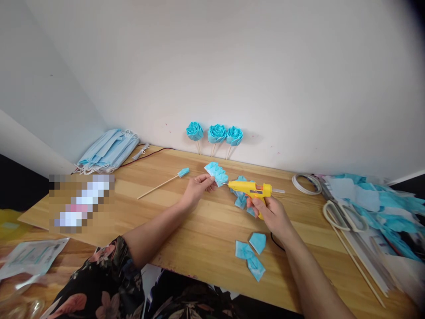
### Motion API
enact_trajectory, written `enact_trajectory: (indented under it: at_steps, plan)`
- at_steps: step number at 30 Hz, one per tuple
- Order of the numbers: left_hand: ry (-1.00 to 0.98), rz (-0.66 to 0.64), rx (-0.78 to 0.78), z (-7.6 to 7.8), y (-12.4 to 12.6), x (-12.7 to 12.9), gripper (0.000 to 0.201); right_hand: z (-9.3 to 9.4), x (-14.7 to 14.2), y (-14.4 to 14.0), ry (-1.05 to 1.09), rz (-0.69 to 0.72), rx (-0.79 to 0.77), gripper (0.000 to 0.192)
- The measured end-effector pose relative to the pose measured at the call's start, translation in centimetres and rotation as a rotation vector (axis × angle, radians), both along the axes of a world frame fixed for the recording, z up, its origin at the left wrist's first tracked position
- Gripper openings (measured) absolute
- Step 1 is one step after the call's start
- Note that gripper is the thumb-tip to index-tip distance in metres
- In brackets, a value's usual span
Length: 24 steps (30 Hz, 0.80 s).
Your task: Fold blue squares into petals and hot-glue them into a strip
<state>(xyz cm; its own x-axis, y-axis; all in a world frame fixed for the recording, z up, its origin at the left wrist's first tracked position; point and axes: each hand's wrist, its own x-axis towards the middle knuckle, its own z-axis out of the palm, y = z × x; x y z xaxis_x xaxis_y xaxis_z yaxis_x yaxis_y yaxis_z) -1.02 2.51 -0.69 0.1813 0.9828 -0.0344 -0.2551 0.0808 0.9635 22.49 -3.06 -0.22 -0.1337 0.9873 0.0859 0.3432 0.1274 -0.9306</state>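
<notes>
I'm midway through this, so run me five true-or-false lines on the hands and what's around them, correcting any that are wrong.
1. The left hand holds a fan of folded light-blue material. True.
2. Both hands grip that fan. False: the right hand holds a yellow plastic glue gun.
3. A thin wooden stick with a small blue tip lies on the brown wooden tabletop, left of the left hand. True.
4. Just one rose is in view. False: three bright-blue rose-shaped flowers stand against the white wall.
5. A pile of pale-blue face masks lies toward the left side. True.
</notes>
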Motion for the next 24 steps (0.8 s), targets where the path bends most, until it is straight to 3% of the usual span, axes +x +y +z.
enact_trajectory:
  at_steps: [19,24]
  plan:
    - [0.012,-0.026,0.024,-0.45,0.11,-0.07,0.032,0.13,0.88,0.24,-0.119,-0.073,0.020,0.040]
    - [-0.011,-0.038,0.025,-0.37,0.05,-0.06,0.032,0.03,0.85,0.35,-0.282,-0.095,0.098,0.040]
